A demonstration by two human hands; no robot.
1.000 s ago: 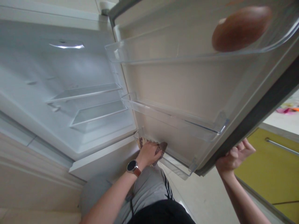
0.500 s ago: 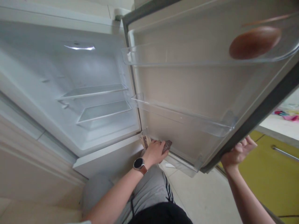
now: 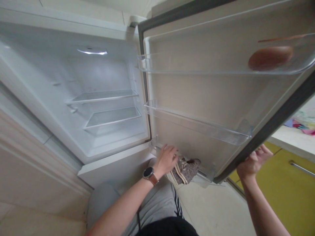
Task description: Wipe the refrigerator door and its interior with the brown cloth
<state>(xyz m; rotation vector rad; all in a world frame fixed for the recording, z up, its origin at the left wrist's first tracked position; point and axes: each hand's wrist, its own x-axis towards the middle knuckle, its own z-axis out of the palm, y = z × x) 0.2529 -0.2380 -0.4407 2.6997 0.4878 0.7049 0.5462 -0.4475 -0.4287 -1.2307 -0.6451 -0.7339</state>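
My left hand (image 3: 168, 159), with a watch on its wrist, is closed on a brown striped cloth (image 3: 186, 169) at the bottom bin of the open fridge door (image 3: 197, 98). The cloth hangs out to the right of the fingers, against the door's lowest clear shelf. My right hand (image 3: 253, 161) grips the dark outer edge of the door near its lower corner, fingers curled round it. A brown rounded object (image 3: 270, 58) lies in the top door bin (image 3: 209, 67).
The fridge interior (image 3: 81, 98) is white, with two glass shelves (image 3: 110, 118) and a lamp at the top. A yellow cabinet (image 3: 290, 186) with a metal handle stands at the right. My grey-clad knee is below, over a pale tiled floor.
My left hand has slid the cloth to the right along the bottom door bin, and more of the cloth now shows. The view has shifted; my right hand stays on the door edge.
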